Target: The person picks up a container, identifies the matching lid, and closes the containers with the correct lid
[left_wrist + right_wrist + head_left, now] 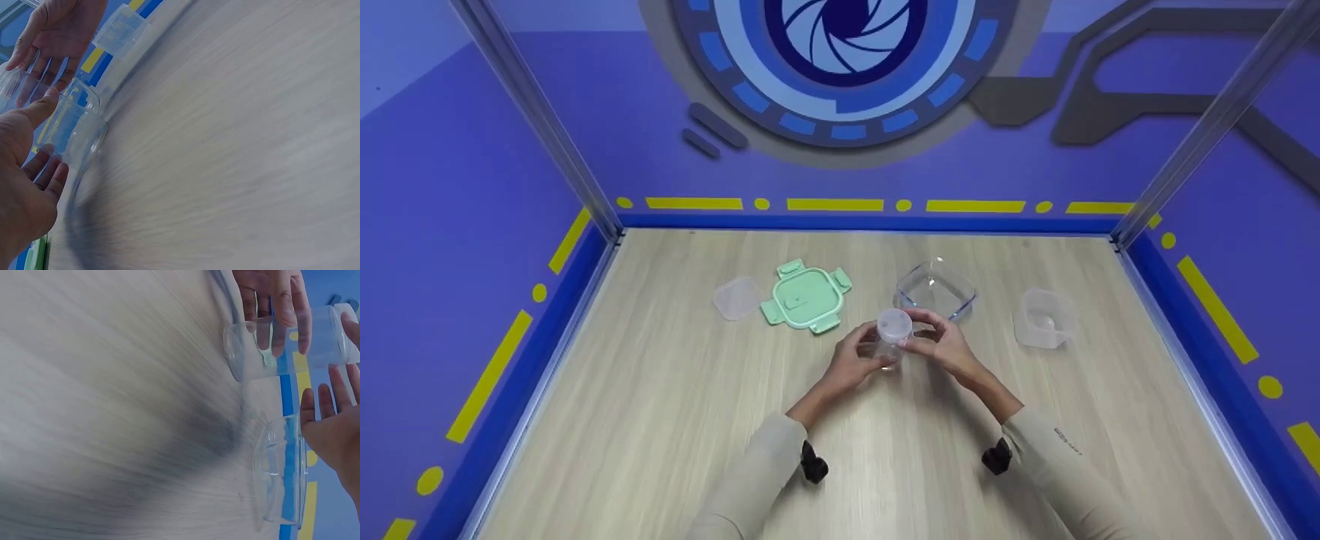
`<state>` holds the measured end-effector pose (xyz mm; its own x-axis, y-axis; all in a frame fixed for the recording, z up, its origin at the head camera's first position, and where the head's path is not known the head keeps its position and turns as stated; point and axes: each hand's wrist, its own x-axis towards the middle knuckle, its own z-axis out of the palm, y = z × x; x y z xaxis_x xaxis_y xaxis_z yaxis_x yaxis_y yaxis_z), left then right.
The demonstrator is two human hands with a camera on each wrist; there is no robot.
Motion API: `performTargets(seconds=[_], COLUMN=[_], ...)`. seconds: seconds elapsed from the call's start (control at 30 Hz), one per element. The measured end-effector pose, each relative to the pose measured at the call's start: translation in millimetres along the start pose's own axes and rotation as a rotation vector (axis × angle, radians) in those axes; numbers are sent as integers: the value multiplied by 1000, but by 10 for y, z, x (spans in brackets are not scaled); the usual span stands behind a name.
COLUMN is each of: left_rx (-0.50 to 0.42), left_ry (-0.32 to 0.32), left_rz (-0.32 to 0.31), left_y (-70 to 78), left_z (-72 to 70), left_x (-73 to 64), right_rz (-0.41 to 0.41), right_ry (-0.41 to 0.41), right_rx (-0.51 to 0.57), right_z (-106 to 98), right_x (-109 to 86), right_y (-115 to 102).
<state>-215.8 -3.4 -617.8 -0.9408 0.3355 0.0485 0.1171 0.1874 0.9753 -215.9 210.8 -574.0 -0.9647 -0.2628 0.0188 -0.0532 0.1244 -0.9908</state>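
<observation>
A clear cylindrical jar (888, 354) with a translucent round lid (895, 325) is held upright near the middle of the table. The left hand (851, 361) grips the jar's body, thumb on one side and fingers on the other, as the left wrist view also shows on the clear wall (70, 126). At the top, the right hand (949, 347) holds the lid between its thumb and fingers. In the right wrist view the lid (346, 334) is partly cut off by the frame edge.
Just behind the right hand stands a clear glass container (936, 289). A translucent plastic container (1044, 321) is farther right. To the left lie a green clip-on lid (808, 298) and a small translucent square lid (737, 298). Painted panels enclose the wooden table (660, 420).
</observation>
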Motion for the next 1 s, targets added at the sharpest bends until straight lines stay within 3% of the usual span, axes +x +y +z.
performTargets(seconds=[0.13,0.33,0.53,1.0], left_rx=[7,0,-18,14], left_ry=[7,8,9,-4], left_rz=[0,4,22,6], left_y=[3,-21,-39,-16], left_z=[-9,-2,19,2], left_x=[-4,0,9,-15], right_rz=[-39,-99,-74,-94], right_ry=[14,-60,-120,-26], right_rx=[-63,-60,-47,-121], right_z=[26,-5,-38,13], right_x=[11,40,54,9], right_y=[-8,-73,-147,-105])
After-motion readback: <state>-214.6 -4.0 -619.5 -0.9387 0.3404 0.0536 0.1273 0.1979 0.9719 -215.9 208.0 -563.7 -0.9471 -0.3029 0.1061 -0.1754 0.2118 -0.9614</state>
